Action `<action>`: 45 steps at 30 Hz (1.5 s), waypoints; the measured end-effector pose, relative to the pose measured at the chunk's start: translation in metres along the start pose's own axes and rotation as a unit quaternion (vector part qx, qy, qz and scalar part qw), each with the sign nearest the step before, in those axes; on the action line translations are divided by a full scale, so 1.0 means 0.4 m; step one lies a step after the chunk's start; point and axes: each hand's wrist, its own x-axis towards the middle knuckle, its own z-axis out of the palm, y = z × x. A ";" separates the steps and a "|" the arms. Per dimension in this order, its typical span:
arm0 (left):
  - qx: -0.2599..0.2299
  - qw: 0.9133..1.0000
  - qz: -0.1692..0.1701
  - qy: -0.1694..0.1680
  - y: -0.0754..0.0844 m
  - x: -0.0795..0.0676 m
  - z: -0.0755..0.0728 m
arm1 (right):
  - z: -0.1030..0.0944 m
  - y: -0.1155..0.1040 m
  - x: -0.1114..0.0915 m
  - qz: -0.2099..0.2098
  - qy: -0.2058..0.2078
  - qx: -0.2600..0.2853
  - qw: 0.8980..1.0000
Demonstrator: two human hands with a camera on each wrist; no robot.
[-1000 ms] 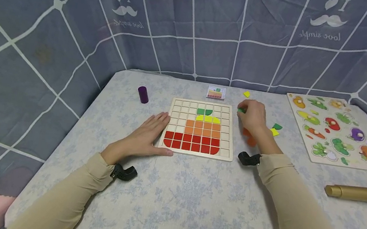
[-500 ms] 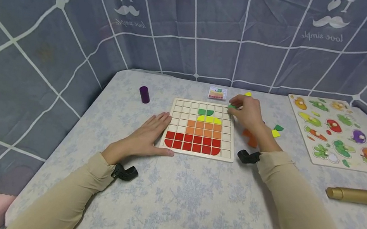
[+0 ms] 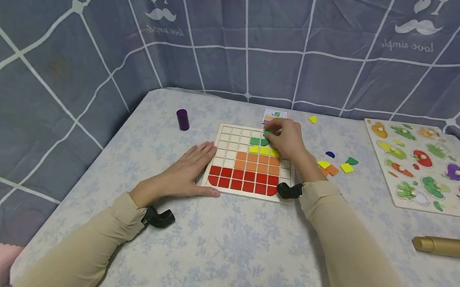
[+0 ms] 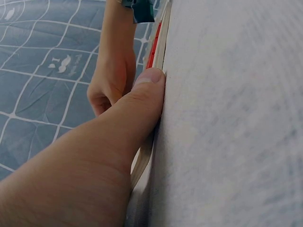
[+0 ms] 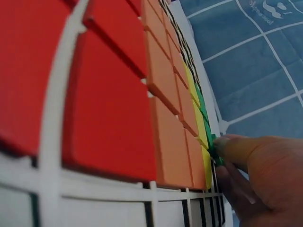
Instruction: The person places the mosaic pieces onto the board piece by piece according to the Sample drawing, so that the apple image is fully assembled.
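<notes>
A wooden grid board (image 3: 221,153) lies on the table, with rows of red tiles (image 3: 242,179) at the near side, then orange tiles (image 3: 257,162), yellow tiles (image 3: 264,151) and two green tiles (image 3: 255,141). My right hand (image 3: 289,142) pinches a small green tile (image 3: 267,133) between thumb and fingers over the far rows of the board. In the right wrist view that tile (image 5: 215,150) is close beside the green row. My left hand (image 3: 182,171) rests at the board's left side, fingers extended along the edge and thumb at the near corner.
A small picture card (image 3: 276,113) lies behind the board, partly behind the right hand. Loose tiles, including a blue one (image 3: 330,154) and a green one (image 3: 352,160), lie to the right. Around stand a purple cylinder (image 3: 182,119), a vegetable puzzle (image 3: 423,163) and a gold tube (image 3: 454,247).
My right hand has carried the green tile leftward from the table right of the board to over its far rows. My left hand has stayed at the board's edge.
</notes>
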 end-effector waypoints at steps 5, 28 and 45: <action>0.001 1.000 0.003 0.001 0.008 0.002 -0.004 | 0.003 0.000 -0.011 0.009 0.009 0.002 1.000; 0.003 1.000 -0.008 0.003 -0.003 -0.005 0.000 | -0.065 -0.001 -0.077 0.016 0.027 -0.009 0.999; -0.003 1.000 -0.004 0.003 0.003 -0.002 0.001 | -0.293 0.122 -0.223 0.110 0.086 -0.086 0.986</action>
